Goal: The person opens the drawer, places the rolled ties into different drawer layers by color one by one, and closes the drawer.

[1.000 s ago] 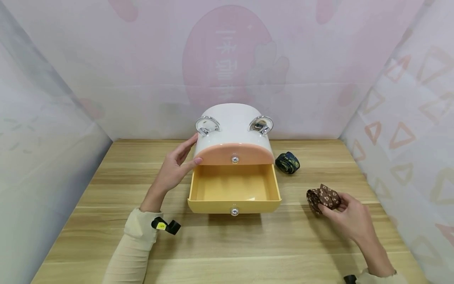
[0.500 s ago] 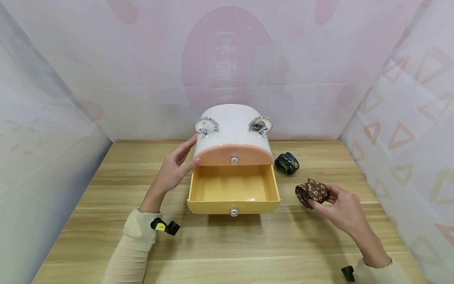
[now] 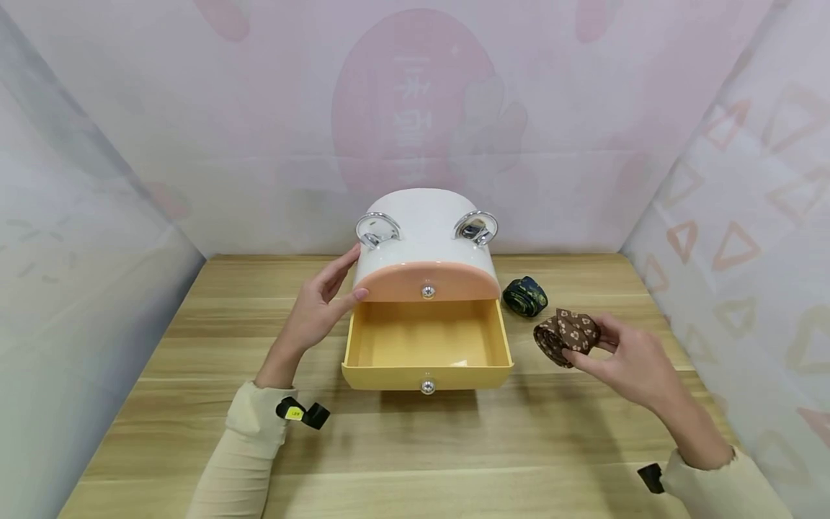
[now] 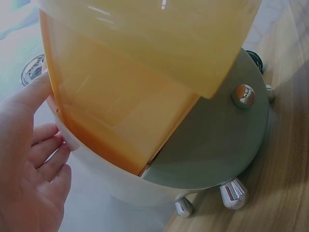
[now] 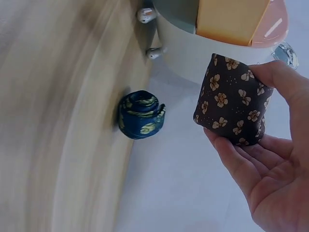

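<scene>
A rolled brown necktie (image 3: 567, 336) with a pale flower print is pinched in my right hand (image 3: 638, 364), raised over the table to the right of the drawer box. In the right wrist view, thumb and fingers press on opposite sides of the rolled necktie (image 5: 232, 101). My left hand (image 3: 311, 313) rests on the left side of the white drawer box (image 3: 424, 216), fingers along its side and thumb at the front edge. The box's yellow drawer (image 3: 428, 378) is pulled out, with nothing inside. Above it, the peach-coloured drawer (image 3: 395, 283) is closed.
A rolled dark blue necktie (image 3: 525, 297) with a yellowish pattern lies on the wooden table (image 3: 259, 447) to the right of the box. Round chrome pieces (image 3: 476, 229) stick up from the box top. Printed cloth walls (image 3: 279, 180) stand around the table.
My right hand has carried the brown necktie left and farther from me, closer to the box and the blue necktie. My left hand and the open drawer have stayed put.
</scene>
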### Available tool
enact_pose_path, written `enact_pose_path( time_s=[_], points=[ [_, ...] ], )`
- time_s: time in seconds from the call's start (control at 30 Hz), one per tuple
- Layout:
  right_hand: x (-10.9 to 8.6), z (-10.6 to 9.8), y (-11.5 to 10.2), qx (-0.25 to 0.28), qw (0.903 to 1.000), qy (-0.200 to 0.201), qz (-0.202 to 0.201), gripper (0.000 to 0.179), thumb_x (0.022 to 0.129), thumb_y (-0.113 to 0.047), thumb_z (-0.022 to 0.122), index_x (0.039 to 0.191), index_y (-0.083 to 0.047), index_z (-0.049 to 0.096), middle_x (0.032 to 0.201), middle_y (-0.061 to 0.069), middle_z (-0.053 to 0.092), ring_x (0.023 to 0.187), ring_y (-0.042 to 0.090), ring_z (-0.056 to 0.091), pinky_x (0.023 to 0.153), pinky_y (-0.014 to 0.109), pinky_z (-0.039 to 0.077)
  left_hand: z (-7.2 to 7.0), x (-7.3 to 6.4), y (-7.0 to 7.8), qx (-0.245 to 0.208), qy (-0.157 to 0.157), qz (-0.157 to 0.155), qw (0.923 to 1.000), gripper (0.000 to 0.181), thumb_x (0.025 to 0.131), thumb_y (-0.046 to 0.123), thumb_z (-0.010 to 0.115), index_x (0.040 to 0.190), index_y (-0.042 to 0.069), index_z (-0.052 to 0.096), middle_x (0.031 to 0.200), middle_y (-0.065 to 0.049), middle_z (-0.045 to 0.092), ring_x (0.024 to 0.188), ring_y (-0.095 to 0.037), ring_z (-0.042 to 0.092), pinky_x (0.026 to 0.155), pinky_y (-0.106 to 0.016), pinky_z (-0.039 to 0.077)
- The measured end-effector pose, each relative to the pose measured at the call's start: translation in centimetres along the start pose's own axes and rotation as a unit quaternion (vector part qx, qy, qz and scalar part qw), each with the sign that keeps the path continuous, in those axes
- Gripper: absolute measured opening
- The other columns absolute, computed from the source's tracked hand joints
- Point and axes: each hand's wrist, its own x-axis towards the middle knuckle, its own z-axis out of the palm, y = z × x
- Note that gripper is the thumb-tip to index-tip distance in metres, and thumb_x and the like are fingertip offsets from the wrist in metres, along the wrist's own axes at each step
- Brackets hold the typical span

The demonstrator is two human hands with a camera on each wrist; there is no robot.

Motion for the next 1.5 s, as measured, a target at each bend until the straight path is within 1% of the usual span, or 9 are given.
enact_pose_path(
  time_s=[0.23,0.33,0.53,0.73,0.87,0.97,1.17,1.3,1.5],
  points=[
    [1.1,-1.2,-1.5,0.038,0.9987,0.001,-0.033,0.052,0.082,-0.026,0.093,0.122,0.001,0.072,0.115,0.024,0.077,0.106,0.043,0.077,0.083,0.005,0.058,0.0,0.1,-0.1,0.001,-0.001,-0.002,1.0000,0.068,0.100,0.012,0.074,0.161,0.021,0.047,0.169,0.003,0.042,0.160,-0.020,0.035,0.128,-0.017,0.029],
    [1.6,-1.8,-2.2,0.031,0.9977,0.003,-0.059,0.049,0.082,-0.025,0.093,0.120,-0.002,0.073,0.113,0.019,0.079,0.105,0.039,0.078,0.083,-0.002,0.052,0.0,0.2,-0.2,0.003,-0.001,-0.004,1.0000,0.068,0.100,0.012,0.074,0.161,0.022,0.047,0.169,0.004,0.042,0.160,-0.020,0.035,0.128,-0.017,0.029],
    [2.6,-2.8,-3.5,0.025,0.9944,0.010,-0.102,0.048,0.079,-0.022,0.095,0.120,-0.008,0.075,0.110,0.010,0.081,0.101,0.025,0.080,0.084,0.001,0.054,0.0,0.2,-0.4,0.005,-0.003,-0.004,1.0000,0.067,0.100,0.012,0.074,0.160,0.024,0.047,0.169,0.005,0.042,0.160,-0.018,0.035,0.129,-0.019,0.029],
    [3.8,-3.2,-5.1,0.012,0.9931,-0.006,-0.117,0.051,0.080,-0.026,0.094,0.125,-0.012,0.074,0.113,0.008,0.081,0.100,0.025,0.080,0.084,-0.001,0.052,-0.2,0.2,-0.4,0.004,-0.001,-0.003,1.0000,0.067,0.100,0.012,0.074,0.160,0.024,0.047,0.169,0.005,0.042,0.160,-0.019,0.034,0.128,-0.017,0.029],
    [4.3,-3.0,-6.2,0.046,0.9919,-0.042,-0.111,0.051,0.083,-0.023,0.092,0.128,-0.012,0.073,0.117,0.007,0.079,0.106,0.027,0.079,0.088,0.002,0.054,-0.2,0.1,-0.4,0.002,0.001,-0.003,1.0000,0.067,0.100,0.012,0.074,0.160,0.024,0.047,0.169,0.004,0.042,0.160,-0.019,0.034,0.128,-0.015,0.029],
    [4.7,-2.6,-6.8,0.078,0.9878,-0.063,-0.119,0.050,0.082,-0.016,0.092,0.128,-0.009,0.072,0.118,0.008,0.078,0.108,0.027,0.078,0.092,0.007,0.057,-0.1,0.1,-0.4,0.002,0.001,-0.004,1.0000,0.067,0.100,0.012,0.074,0.160,0.024,0.047,0.169,0.005,0.042,0.160,-0.019,0.034,0.127,-0.015,0.029],
    [5.4,-2.0,-8.1,0.075,0.9839,-0.065,-0.148,0.052,0.080,-0.015,0.093,0.127,-0.007,0.072,0.117,0.007,0.079,0.107,0.025,0.079,0.093,0.024,0.064,0.1,0.1,-0.3,-0.002,0.001,-0.005,1.0000,0.067,0.100,0.012,0.075,0.160,0.024,0.047,0.169,0.005,0.042,0.160,-0.019,0.034,0.128,-0.016,0.029],
    [5.9,-1.5,-8.9,0.095,0.9773,-0.086,-0.168,0.054,0.079,-0.013,0.093,0.127,-0.004,0.071,0.116,0.007,0.078,0.105,0.023,0.078,0.093,0.034,0.066,0.1,0.1,-0.4,0.000,0.001,-0.004,1.0000,0.067,0.100,0.013,0.074,0.160,0.024,0.047,0.169,0.005,0.042,0.160,-0.019,0.034,0.128,-0.017,0.029],
    [6.5,-0.2,-9.9,0.113,0.9637,-0.112,-0.215,0.055,0.080,-0.013,0.092,0.129,-0.002,0.070,0.115,0.007,0.079,0.103,0.020,0.077,0.090,0.034,0.067,0.1,0.2,-0.5,-0.001,0.000,0.000,1.0000,0.067,0.100,0.012,0.074,0.160,0.023,0.047,0.169,0.004,0.042,0.161,-0.020,0.034,0.128,-0.017,0.029]
  ],
)
